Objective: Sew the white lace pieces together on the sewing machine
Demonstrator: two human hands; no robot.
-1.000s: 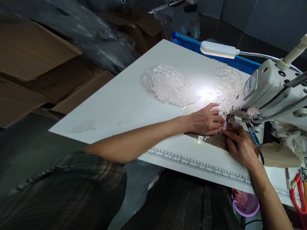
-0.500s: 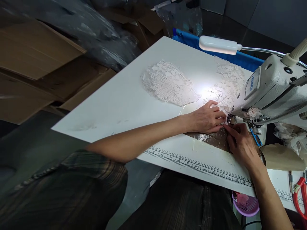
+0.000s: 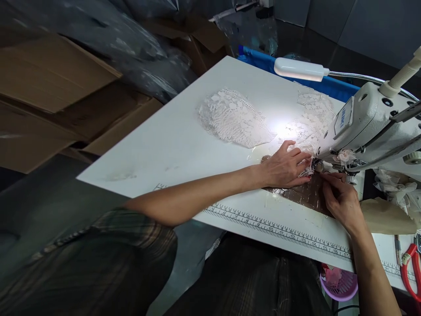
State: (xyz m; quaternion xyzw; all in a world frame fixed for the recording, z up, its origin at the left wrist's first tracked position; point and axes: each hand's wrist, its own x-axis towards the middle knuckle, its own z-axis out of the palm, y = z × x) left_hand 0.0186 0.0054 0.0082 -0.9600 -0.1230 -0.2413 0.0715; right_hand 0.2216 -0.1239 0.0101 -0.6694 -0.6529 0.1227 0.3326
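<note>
- A round purple plastic basket (image 3: 349, 289) with pink scraps (image 3: 333, 277) in it is seen below the near edge of a white, smooth-topped counter (image 3: 158, 145), toward the right.
- A black printed ruler scale (image 3: 276, 230) is borne along the counter's near edge; a red-handled tool (image 3: 405, 272) is placed at the near right.
- The right hand (image 3: 344, 204) is held just right of the needle area, with its grip narrowed, thumb and forefinger brought close; whether anything is pinched there cannot be told.
- A brown, shiny plate (image 3: 309, 197) is partly covered by both hands.
- The left hand (image 3: 284, 169) is laid palm down on white openwork lace fabric (image 3: 315, 109), its grip loose, the fingers slightly spread and bent.
- That lace is stretched from under the left hand, beside the needle area, toward the far edge.
- A white sewing machine (image 3: 368, 120) is set at the right.
- A heaped bundle of white lace (image 3: 233, 118) is left farther left, on the counter.
- The fabric is lit by a white, rounded lamp (image 3: 299, 69); blue cloth (image 3: 259, 57) is seen beyond the far edge.
</note>
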